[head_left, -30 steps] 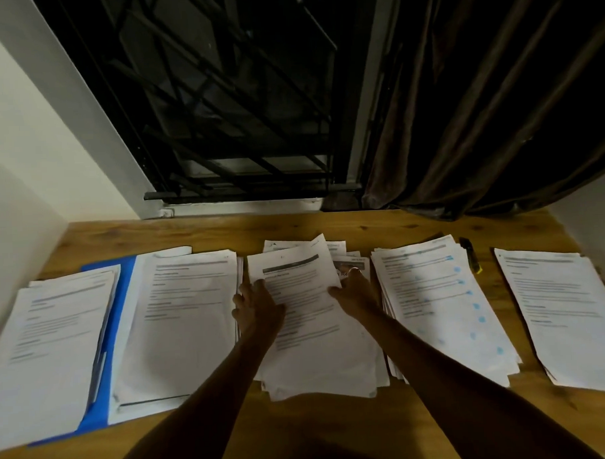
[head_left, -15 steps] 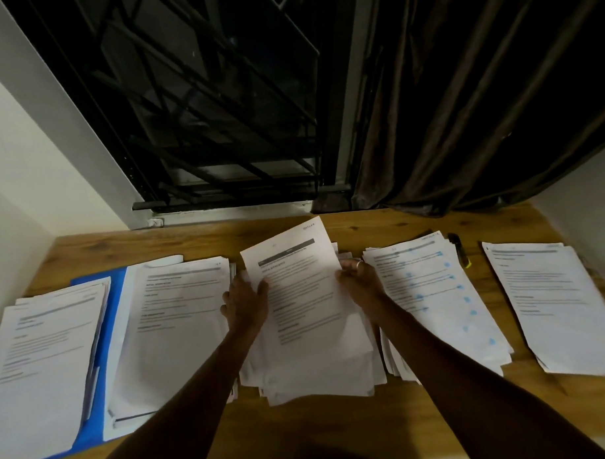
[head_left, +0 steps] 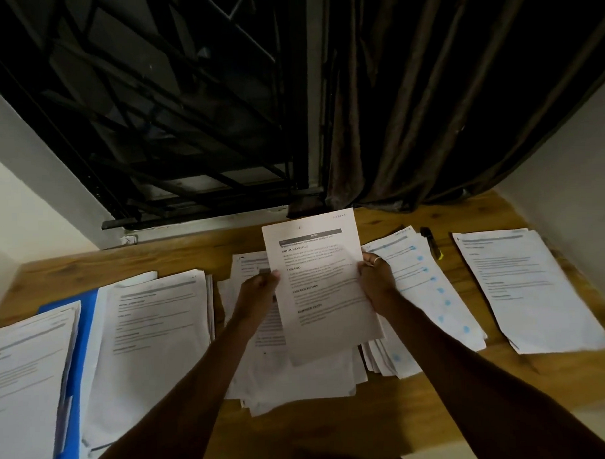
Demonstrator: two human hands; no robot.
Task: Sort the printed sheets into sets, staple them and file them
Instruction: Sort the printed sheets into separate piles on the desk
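Two stacks (head_left: 154, 337) on blue folder (head_left: 87, 340), sheet (head_left: 320, 290) in left hand (head_left: 258, 292), right hand (head_left: 378, 281)

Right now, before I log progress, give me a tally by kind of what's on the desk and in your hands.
Paper piles on the desk: 5
Printed sheet, pinched by the left hand and the right hand: 1
Blue folder: 1
Black-and-yellow marker: 1
Total: 8
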